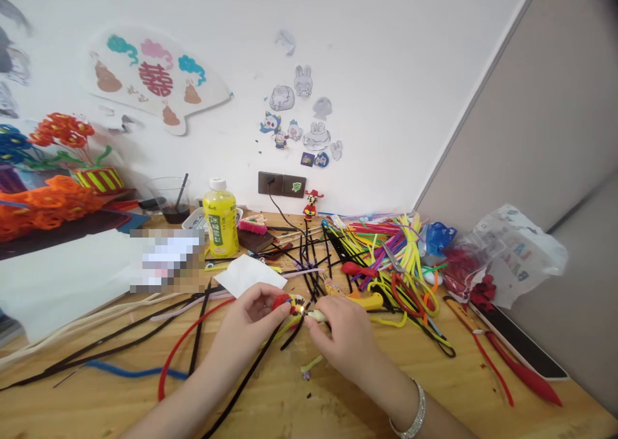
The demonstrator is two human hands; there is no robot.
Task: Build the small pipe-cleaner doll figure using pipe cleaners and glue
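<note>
Near the middle of the wooden table, my left hand (255, 320) pinches a small red and yellow figure (284, 302) made of fuzzy stems. My right hand (345, 336) is closed around a pale, slim tool (316, 315), whose tip meets the figure's right side beside a bright spot of light. A black fuzzy stem (241, 391) runs from below my left hand toward the front edge. Behind the fingers lies a white square of paper (248, 275). A yellow handle (369, 300) shows just beyond my right hand.
A yellow bottle (221, 220) stands at the back left, near a cup of dark liquid (174, 214). Colourful fuzzy stems (386, 246) with scissors (393, 259) are heaped at the right. Further right are a plastic bag (512, 246) and a black slab (521, 342).
</note>
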